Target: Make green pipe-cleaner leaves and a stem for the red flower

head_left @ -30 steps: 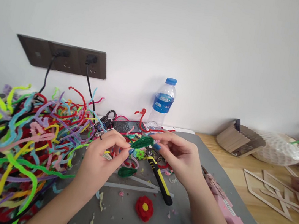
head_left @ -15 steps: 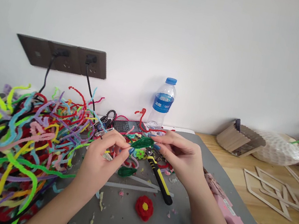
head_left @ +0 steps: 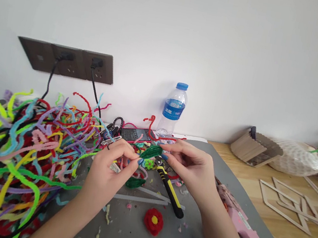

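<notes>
A dark green pipe-cleaner leaf (head_left: 152, 152) is stretched between my two hands above the grey table. My left hand (head_left: 114, 164) pinches its lower left end between thumb and forefinger. At the upper right tip, my right hand (head_left: 189, 163) grips it with thumb and fingers. Below, a second green leaf (head_left: 135, 183) lies on the table near the left fingertips. Pliers with yellow and black handles (head_left: 170, 191) rest under the right hand. Closer to me lies a red pipe-cleaner flower (head_left: 153, 221) with a yellow centre.
A large tangle of coloured pipe cleaners (head_left: 16, 159) covers the left side. At the back stands a water bottle (head_left: 173, 109) by a phone-like device (head_left: 134, 134). Clear glue sticks (head_left: 144, 200) lie mid-table. A pink glue gun (head_left: 243, 226) sits by the right edge.
The held leaf has tilted slightly and both hands have shifted only a little. Everything else on the table stays where it was.
</notes>
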Demonstrator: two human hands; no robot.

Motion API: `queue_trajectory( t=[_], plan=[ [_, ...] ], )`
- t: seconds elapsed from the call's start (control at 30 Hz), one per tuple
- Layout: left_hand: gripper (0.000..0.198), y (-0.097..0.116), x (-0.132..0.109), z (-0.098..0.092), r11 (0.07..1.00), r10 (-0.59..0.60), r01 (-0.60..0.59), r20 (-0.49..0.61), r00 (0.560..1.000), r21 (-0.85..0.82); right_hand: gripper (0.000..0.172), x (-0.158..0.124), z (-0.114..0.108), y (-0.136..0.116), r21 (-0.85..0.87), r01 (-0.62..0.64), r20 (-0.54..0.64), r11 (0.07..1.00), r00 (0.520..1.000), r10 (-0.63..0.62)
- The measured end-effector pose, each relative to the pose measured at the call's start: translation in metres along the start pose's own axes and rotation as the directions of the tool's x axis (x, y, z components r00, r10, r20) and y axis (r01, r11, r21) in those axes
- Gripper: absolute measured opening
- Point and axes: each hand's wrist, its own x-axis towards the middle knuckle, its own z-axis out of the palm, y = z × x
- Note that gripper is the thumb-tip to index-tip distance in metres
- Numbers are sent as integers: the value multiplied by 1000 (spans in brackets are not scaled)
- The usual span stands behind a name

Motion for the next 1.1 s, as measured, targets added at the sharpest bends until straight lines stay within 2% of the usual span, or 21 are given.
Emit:
queue_trajectory(
  t=[1.1],
  plan=[
    [18, 1, 0, 2, 999, 47, -47, 11, 999, 26, 15, -2, 2, 0, -24, 24, 5, 999, 1000, -24]
  ],
)
